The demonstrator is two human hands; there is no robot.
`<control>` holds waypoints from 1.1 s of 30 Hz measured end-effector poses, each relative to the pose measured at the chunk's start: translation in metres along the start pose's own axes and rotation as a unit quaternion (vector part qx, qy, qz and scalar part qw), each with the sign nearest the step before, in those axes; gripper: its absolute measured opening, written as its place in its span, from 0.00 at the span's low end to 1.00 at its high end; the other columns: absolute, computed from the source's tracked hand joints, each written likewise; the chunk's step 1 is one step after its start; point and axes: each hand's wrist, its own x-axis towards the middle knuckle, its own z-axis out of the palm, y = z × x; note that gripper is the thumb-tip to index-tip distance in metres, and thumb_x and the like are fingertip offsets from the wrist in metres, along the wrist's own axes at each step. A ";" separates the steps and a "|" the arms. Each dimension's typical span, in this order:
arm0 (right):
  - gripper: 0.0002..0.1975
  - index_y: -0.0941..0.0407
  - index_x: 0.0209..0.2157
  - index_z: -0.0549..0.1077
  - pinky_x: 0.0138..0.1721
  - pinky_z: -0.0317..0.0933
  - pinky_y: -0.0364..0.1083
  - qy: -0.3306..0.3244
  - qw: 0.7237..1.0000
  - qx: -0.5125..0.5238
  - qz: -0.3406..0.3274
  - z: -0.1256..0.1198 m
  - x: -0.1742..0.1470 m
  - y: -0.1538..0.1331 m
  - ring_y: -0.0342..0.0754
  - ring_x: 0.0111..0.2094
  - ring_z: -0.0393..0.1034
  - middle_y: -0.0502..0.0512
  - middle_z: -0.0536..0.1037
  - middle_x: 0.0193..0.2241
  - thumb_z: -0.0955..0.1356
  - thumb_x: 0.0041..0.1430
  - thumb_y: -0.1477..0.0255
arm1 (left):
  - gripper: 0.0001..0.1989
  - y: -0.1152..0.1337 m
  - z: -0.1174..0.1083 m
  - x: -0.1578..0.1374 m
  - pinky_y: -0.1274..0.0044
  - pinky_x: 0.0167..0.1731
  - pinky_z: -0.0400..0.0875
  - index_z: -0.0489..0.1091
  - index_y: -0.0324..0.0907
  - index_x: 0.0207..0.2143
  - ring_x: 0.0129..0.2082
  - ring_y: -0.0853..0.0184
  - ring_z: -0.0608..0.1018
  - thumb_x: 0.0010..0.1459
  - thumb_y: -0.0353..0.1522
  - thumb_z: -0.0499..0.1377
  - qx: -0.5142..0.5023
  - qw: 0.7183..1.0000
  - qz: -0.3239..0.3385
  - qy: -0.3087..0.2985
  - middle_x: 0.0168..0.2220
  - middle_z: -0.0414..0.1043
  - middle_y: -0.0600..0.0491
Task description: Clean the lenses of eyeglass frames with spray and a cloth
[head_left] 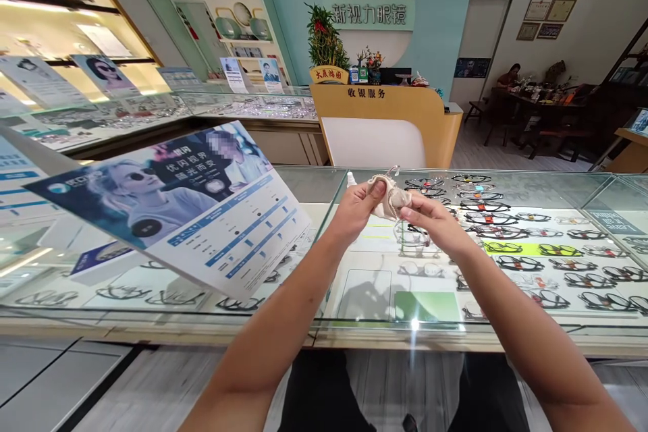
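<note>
A small beige drawstring pouch [391, 197] is held between my two hands above the glass counter. My left hand [356, 208] pinches its left side, thumb on top. On the other side, the fingers and thumb of my right hand [431, 217] grip the pouch's right end. Thin cords stick up from its top; what is inside, if anything, is hidden. Just behind my left hand shows the tip of a small white bottle [351, 179], its lower part covered. Under the glass lie several rows of eyeglasses [490, 218] and a green card [428, 306].
A tilted poster board [202, 206] stands on the counter at left, close to my left forearm. More display cases [263, 106] run behind it. Beyond the counter is a wooden cashier desk [448, 128] with a plant [327, 40]. A person [509, 76] sits far back right.
</note>
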 end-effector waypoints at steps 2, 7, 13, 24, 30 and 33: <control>0.24 0.55 0.30 0.77 0.52 0.60 0.51 0.014 0.998 0.050 0.030 -0.004 0.001 0.000 0.50 0.42 0.65 0.53 0.71 0.38 0.76 0.56 0.47 | 0.31 0.004 -0.003 0.000 0.78 0.28 0.69 0.77 0.37 0.30 0.26 0.70 0.75 0.43 0.57 0.75 0.002 0.999 -0.025 -0.043 0.26 0.75 0.52; 0.23 0.55 0.33 0.79 0.52 0.62 0.50 -0.019 0.990 0.122 0.074 -0.004 0.001 0.001 0.50 0.43 0.68 0.54 0.77 0.38 0.78 0.53 0.49 | 0.32 0.005 0.003 -0.003 0.79 0.29 0.71 0.79 0.39 0.36 0.28 0.70 0.76 0.33 0.47 0.82 0.009 0.999 -0.019 -0.035 0.30 0.78 0.53; 0.25 0.55 0.33 0.79 0.48 0.63 0.49 -0.057 0.994 0.085 0.042 0.007 0.000 0.001 0.48 0.40 0.66 0.53 0.73 0.37 0.77 0.54 0.46 | 0.33 -0.005 0.009 -0.003 0.80 0.21 0.57 0.70 0.39 0.22 0.20 0.76 0.63 0.45 0.60 0.72 0.024 0.998 0.030 0.044 0.19 0.64 0.58; 0.23 0.53 0.31 0.77 0.60 0.63 0.53 0.063 0.978 0.191 0.049 -0.013 0.003 -0.001 0.54 0.53 0.71 0.58 0.80 0.51 0.80 0.49 0.49 | 0.30 0.010 -0.020 0.012 0.76 0.29 0.66 0.69 0.43 0.31 0.26 0.70 0.69 0.52 0.61 0.60 0.129 0.980 0.045 0.146 0.26 0.69 0.54; 0.25 0.53 0.32 0.76 0.64 0.61 0.56 0.082 0.975 0.201 0.053 -0.022 0.004 -0.002 0.57 0.59 0.73 0.58 0.82 0.50 0.80 0.47 0.47 | 0.12 0.019 -0.034 0.008 0.76 0.29 0.59 0.69 0.43 0.26 0.28 0.67 0.70 0.46 0.40 0.66 0.346 0.936 -0.046 0.046 0.25 0.71 0.56; 0.26 0.52 0.31 0.74 0.63 0.63 0.57 0.074 0.972 0.213 0.065 -0.023 0.003 -0.003 0.56 0.55 0.76 0.57 0.83 0.43 0.81 0.45 0.48 | 0.08 0.014 -0.037 0.007 0.75 0.28 0.55 0.70 0.43 0.23 0.28 0.64 0.71 0.46 0.35 0.66 0.437 0.894 -0.096 0.002 0.26 0.74 0.54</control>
